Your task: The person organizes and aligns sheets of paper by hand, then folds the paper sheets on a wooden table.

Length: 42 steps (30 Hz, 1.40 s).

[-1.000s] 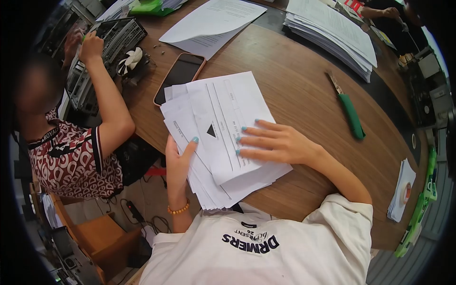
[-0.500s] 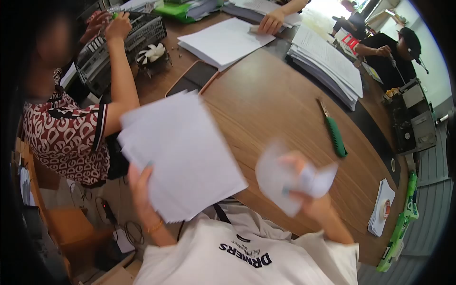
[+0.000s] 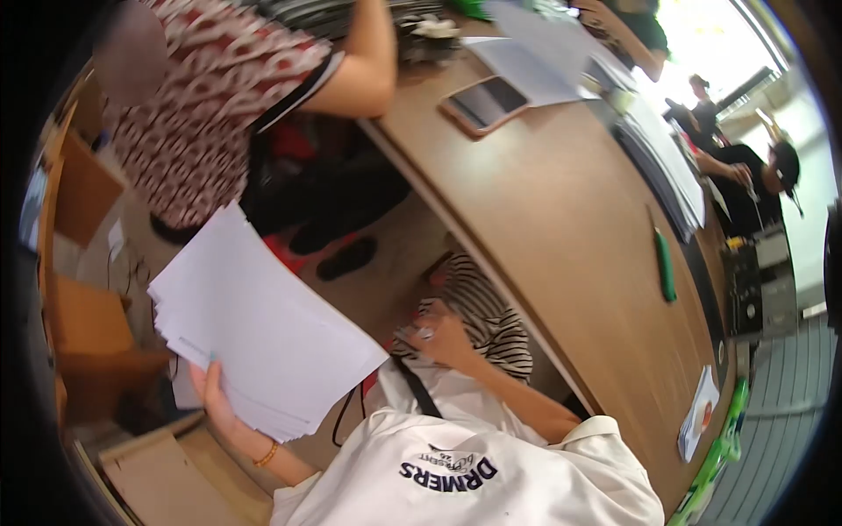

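Note:
My left hand [image 3: 213, 396] grips the lower left edge of a fanned stack of white paper sheets [image 3: 263, 329], thumb on top, held out beside the table over the floor. My right hand [image 3: 445, 337] is low at my lap, below the table edge, next to black-and-white striped cloth [image 3: 482, 307]. Its fingers are curled round something small and pale that I cannot make out.
On the wooden table [image 3: 544, 193] lie a phone [image 3: 485, 103], a green-handled tool [image 3: 665, 267], a thick paper stack [image 3: 662, 167] and small sheets with a tape roll [image 3: 699, 412]. A co-worker in a patterned shirt [image 3: 202, 105] is close at the left; others work beyond.
The view has turned and shifted left. My left hand and its stack have moved off toward the left. My right hand has gone from above the table down to my lap; the white paper it held no longer shows.

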Available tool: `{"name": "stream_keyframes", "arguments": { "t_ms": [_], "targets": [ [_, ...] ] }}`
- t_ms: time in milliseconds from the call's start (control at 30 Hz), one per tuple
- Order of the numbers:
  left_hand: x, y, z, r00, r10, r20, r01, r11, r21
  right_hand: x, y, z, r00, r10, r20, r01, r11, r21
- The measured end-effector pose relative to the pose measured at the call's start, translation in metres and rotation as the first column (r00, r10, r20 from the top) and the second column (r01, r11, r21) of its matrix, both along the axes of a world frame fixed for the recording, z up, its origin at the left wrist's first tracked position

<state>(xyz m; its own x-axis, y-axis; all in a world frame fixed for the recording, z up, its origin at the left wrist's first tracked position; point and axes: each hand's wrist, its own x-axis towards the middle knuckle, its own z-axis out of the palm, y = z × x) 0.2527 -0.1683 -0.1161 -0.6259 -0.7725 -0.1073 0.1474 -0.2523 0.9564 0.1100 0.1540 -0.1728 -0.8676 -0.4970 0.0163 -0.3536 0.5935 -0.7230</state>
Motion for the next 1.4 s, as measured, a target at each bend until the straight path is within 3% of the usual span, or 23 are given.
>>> {"name": "stream_keyframes", "arguments": {
  "t_ms": [133,233,333,400,433,500,533,600,633,667,733,767,833,867,900,933,1000,1067,1133,1167,1267,1367,1400],
  "targets": [
    [0.021,0.006,-0.030,0.998,0.050,0.026,-0.049,0.998,-0.038,-0.039,0.006,-0.022,0.994,0.065,-0.091,-0.071,0.995,-0.064],
    [0.015,0.013,-0.012,0.993,0.104,0.047,-0.108,0.990,0.093,-0.056,-0.016,-0.002,0.928,-0.114,-0.354,0.057,0.984,-0.169],
    [0.010,0.013,-0.016,0.997,0.075,0.018,-0.076,0.992,0.099,-0.067,-0.016,-0.017,0.932,-0.090,-0.350,0.035,0.987,-0.160],
    [-0.003,0.016,-0.001,0.997,0.082,0.015,-0.083,0.991,0.105,-0.077,-0.044,-0.010,0.986,-0.070,-0.150,0.067,0.997,-0.026],
    [-0.009,0.016,0.004,0.996,0.090,0.019,-0.092,0.989,0.119,-0.092,-0.067,-0.003,0.969,-0.081,-0.234,0.034,0.980,-0.198],
    [-0.009,0.013,0.000,0.997,0.077,-0.008,-0.077,0.994,0.073,-0.131,-0.119,0.038,0.841,0.120,-0.528,-0.307,0.909,-0.282],
    [-0.009,0.012,0.000,0.998,0.060,-0.019,-0.060,0.997,0.041,-0.156,-0.147,0.058,0.666,0.188,-0.722,-0.451,0.873,-0.188],
    [-0.013,0.020,0.018,0.998,0.061,-0.005,-0.061,0.997,0.040,-0.221,-0.204,0.056,0.563,0.203,-0.801,-0.308,0.951,0.024],
    [-0.013,0.023,0.027,0.998,0.058,0.013,-0.058,0.997,0.052,-0.248,-0.221,0.036,0.806,0.190,-0.560,-0.133,0.981,0.141],
    [-0.009,0.020,0.025,0.999,0.053,0.012,-0.054,0.998,0.031,-0.250,-0.226,0.029,0.807,0.174,-0.564,-0.129,0.984,0.120],
    [0.000,0.017,0.005,1.000,-0.014,-0.017,0.013,0.998,-0.062,-0.244,-0.222,0.019,0.788,0.374,-0.488,-0.203,0.908,0.367],
    [-0.002,0.022,0.008,1.000,-0.018,-0.010,0.018,0.999,-0.050,-0.220,-0.211,0.032,0.901,0.357,-0.246,-0.283,0.914,0.291],
    [-0.018,0.031,0.007,0.998,-0.051,-0.021,0.052,0.996,0.067,-0.170,-0.158,0.047,0.858,0.468,0.213,-0.329,0.818,-0.472],
    [-0.026,0.032,0.009,0.999,-0.052,-0.017,0.053,0.997,0.064,-0.146,-0.126,0.042,0.605,0.562,0.564,-0.167,0.782,-0.600],
    [-0.037,0.034,0.009,0.989,-0.141,-0.052,0.142,0.990,0.013,-0.114,-0.101,0.050,0.486,0.720,0.495,-0.042,0.585,-0.810],
    [-0.046,0.039,0.013,0.970,-0.233,-0.074,0.230,0.972,-0.036,-0.086,-0.074,0.081,0.367,0.748,0.554,0.113,0.555,-0.824],
    [-0.071,0.058,0.031,0.953,-0.294,-0.075,0.291,0.956,-0.044,-0.049,-0.029,0.082,0.481,0.618,0.622,0.195,0.616,-0.763],
    [-0.098,0.080,0.050,0.925,-0.363,-0.112,0.366,0.930,0.012,-0.034,-0.010,0.139,0.807,0.426,0.408,0.060,0.629,-0.775],
    [-0.128,0.107,0.068,0.893,-0.415,-0.176,0.427,0.904,0.032,-0.029,0.005,0.166,0.893,0.086,0.442,0.228,0.759,-0.610],
    [-0.141,0.123,0.078,0.867,-0.451,-0.212,0.459,0.888,-0.014,-0.025,0.012,0.179,0.959,-0.129,0.251,0.249,0.807,-0.536],
    [-0.186,0.169,0.103,0.748,-0.527,-0.403,0.564,0.825,-0.033,-0.023,0.034,0.201,0.903,-0.425,0.064,0.363,0.676,-0.642],
    [-0.238,0.208,0.136,0.646,-0.709,-0.283,0.692,0.700,-0.176,-0.033,0.078,0.233,0.891,-0.446,0.084,0.381,0.636,-0.671],
    [-0.252,0.216,0.153,0.438,-0.828,-0.351,0.826,0.524,-0.206,-0.037,0.094,0.244,0.901,-0.403,0.161,0.410,0.669,-0.620]
  ]
}}
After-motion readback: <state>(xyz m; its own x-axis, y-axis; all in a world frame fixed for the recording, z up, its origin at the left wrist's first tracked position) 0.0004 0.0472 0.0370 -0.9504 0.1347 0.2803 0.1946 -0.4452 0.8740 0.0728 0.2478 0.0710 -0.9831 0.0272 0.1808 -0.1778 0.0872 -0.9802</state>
